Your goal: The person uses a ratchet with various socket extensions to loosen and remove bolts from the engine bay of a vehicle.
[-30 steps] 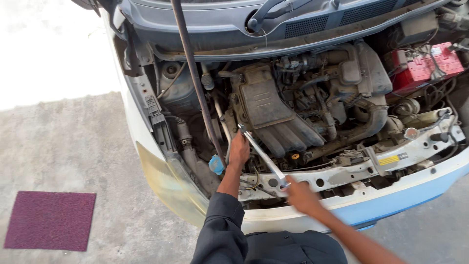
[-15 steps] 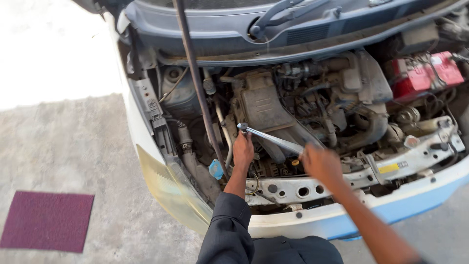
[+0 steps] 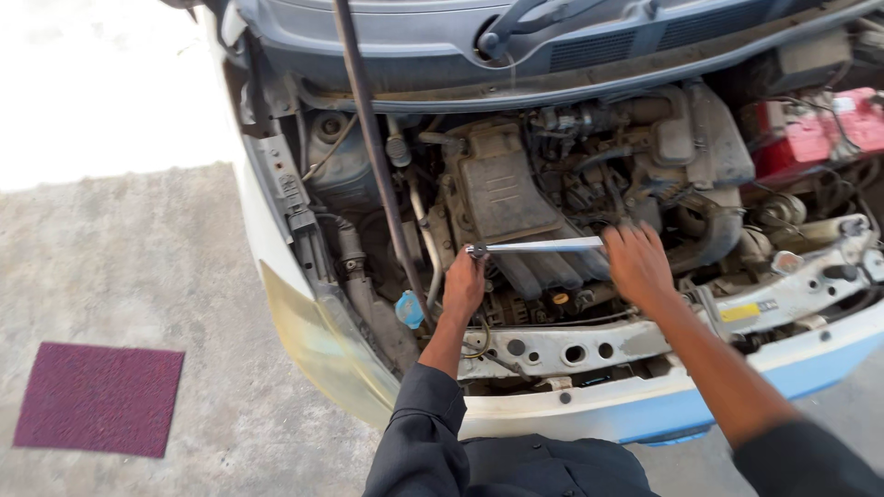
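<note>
While it lies level across the engine (image 3: 516, 198) near the engine bay's front edge, the long chrome wrench (image 3: 539, 246) is gripped at both ends; its head is enclosed by the left hand (image 3: 463, 285); its handle is clasped by the right hand (image 3: 637, 265); a black hood prop rod (image 3: 373, 147) stands just left; a red battery (image 3: 810, 129) sits at the right corner.

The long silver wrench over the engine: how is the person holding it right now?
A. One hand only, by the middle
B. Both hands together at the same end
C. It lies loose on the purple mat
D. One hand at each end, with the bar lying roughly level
D: the left hand steadies the head end of the wrench while the right hand grips the handle end, so the bar lies about level above the engine.
</note>
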